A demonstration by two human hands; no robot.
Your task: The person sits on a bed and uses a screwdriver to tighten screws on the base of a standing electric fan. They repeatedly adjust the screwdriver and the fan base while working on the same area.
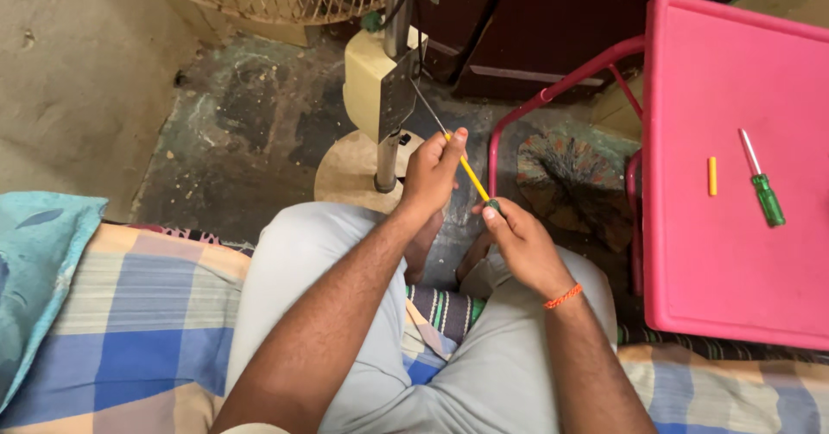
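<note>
Rough, stained concrete floor (233,132) lies below a seated person, whose knees point toward a pedestal fan's round base (354,171). Both hands meet above the knees on a yellow-sleeved screwdriver (471,177): the left hand (432,175) pinches its upper part, fingers clenched around the shaft, while the right hand (518,240) grips the dark lower end. On the pink desk (734,270) at the right lie a green-handled screwdriver (763,191) and, just beside it, a small yellow sleeve (712,176).
</note>
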